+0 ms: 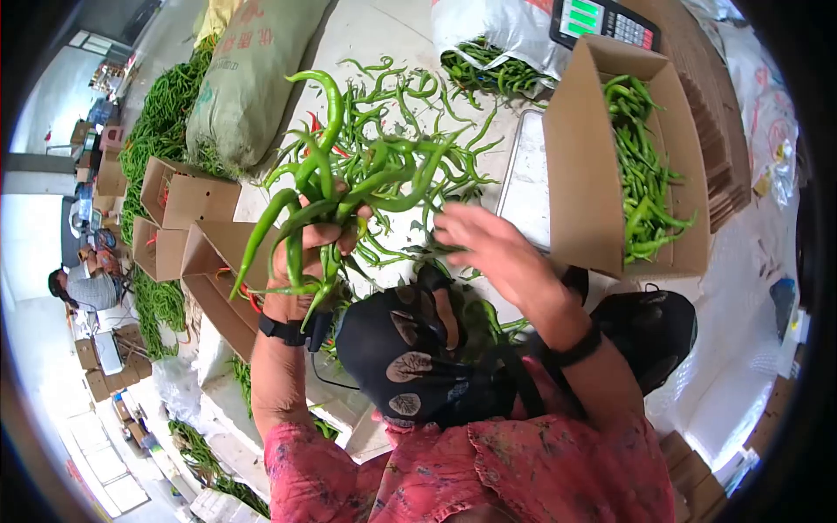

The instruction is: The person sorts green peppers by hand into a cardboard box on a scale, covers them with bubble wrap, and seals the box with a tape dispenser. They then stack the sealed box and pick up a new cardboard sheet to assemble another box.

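Note:
My left hand (pixel 323 234) is closed around a bunch of long green chili peppers (pixel 330 118), raised over the floor, and the curved pods stick out on several sides. To its right, my right hand (pixel 501 248) has its fingers stretched out toward the bunch, holding nothing I can see, slightly blurred. Below both hands, a loose pile of green chili peppers (pixel 397 91) with a few red ones and leaf scraps spreads over the pale floor. At my right stands a cardboard box (pixel 582 166) partly filled with green chili peppers (pixel 641 166).
A scale display (pixel 582 17) and a white sack (pixel 514 26) of peppers lie beyond the box, beside a metal scale plate (pixel 526 179). On the left are a full green sack (pixel 261 78), open cartons (pixel 205 196) and a pepper heap (pixel 166 113). Another person (pixel 91 288) sits far left.

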`<state>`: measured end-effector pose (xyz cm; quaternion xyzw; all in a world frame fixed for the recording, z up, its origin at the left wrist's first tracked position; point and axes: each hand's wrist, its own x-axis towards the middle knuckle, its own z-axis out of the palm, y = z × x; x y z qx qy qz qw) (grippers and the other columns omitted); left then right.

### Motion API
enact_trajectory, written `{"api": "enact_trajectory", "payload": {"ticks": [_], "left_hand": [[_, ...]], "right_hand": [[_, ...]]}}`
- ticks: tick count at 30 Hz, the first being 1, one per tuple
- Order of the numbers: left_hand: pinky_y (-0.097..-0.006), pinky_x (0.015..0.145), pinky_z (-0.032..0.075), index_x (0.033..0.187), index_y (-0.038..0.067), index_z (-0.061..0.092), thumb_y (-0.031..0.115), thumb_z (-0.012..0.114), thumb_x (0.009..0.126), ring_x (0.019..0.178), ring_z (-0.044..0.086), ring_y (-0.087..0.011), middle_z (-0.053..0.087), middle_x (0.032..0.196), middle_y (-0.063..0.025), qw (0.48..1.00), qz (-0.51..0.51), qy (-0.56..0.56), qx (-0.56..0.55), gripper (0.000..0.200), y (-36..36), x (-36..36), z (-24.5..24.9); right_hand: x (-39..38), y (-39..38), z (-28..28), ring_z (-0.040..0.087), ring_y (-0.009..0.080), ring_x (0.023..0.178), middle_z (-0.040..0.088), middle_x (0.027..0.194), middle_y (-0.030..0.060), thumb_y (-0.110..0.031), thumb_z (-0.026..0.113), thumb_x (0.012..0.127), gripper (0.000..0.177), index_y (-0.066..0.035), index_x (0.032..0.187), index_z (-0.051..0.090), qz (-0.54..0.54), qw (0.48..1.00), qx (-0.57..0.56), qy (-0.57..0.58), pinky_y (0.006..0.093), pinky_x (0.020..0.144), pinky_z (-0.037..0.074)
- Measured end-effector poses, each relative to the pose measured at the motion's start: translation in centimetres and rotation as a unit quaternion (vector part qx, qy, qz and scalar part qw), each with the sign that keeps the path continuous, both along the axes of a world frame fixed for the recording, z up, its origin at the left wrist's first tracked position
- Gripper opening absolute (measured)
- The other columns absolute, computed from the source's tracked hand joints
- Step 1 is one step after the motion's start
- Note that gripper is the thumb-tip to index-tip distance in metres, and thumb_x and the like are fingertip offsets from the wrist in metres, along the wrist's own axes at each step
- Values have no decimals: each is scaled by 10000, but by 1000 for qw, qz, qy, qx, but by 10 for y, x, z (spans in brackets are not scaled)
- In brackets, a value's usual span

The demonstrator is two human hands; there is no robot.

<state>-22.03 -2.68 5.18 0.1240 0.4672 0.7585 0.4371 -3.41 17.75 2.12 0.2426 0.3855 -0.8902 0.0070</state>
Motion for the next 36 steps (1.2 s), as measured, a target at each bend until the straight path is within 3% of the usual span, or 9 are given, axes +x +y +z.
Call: {"api": "enact_trajectory", "payload": {"ticks": [1,8,12,17,20,28,29,33,36], "left_hand": [[-262,568,463,1244,-24,527,63,617,681,640,555,-204,642,1032,-262,1000,4,-18,11,577,1,11,16],[-259,553,482,1218,42,504,92,672,677,656,588,-192,643,1012,-225,998,10,52,-15,569,-3,50,64],[-298,566,506,1267,41,471,27,679,691,675,599,-222,631,1089,-234,997,32,40,-53,613,-7,88,72],[-320,671,521,1312,81,442,23,698,764,789,598,-210,605,1179,-228,995,95,-31,22,607,-13,128,71],[-315,653,529,1308,115,459,4,699,769,829,616,-200,611,1187,-235,978,189,26,-84,600,-14,140,54],[-278,675,533,1334,64,408,65,690,820,812,617,-186,627,1150,-175,956,277,69,-65,586,9,142,31],[-337,787,544,1364,25,401,3,662,835,892,631,-207,611,1183,-175,955,278,83,-55,590,15,136,38],[-293,839,539,1259,19,520,67,778,770,929,647,-159,656,1081,-71,971,184,135,-75,555,42,128,50],[-275,877,517,1260,17,525,3,748,787,940,648,-155,656,1079,-68,985,111,94,-93,522,53,138,42]], "right_hand": [[-18,-4,1,587,146,1039,618,1175,69,-260,599,985,319,-1,1171,583,11,999,-40,31,299,862,463],[-46,-5,12,600,131,906,640,984,7,-221,621,971,195,-65,1087,609,-53,970,-176,157,281,795,476],[-37,2,24,526,85,682,631,976,10,-166,597,974,115,-97,1065,583,-42,938,-245,241,224,563,412],[-13,23,41,408,29,524,609,948,36,-177,506,1018,233,-23,1178,575,-41,958,-186,214,180,449,337],[-3,38,26,411,26,522,623,959,53,-167,507,1013,271,-10,1228,557,-69,968,-161,180,182,445,354],[35,41,11,386,10,519,616,923,25,-172,501,988,326,-3,1264,535,27,978,-126,165,173,426,315],[41,34,7,382,5,516,618,920,22,-173,500,987,329,-8,1270,530,54,975,-135,168,170,420,306],[64,12,13,368,-16,548,610,926,-7,-176,523,989,290,-37,1242,540,100,984,-102,107,154,444,274],[76,12,13,397,-1,586,604,933,-15,-195,567,981,314,-30,1247,542,95,983,-111,114,168,489,319]]}}
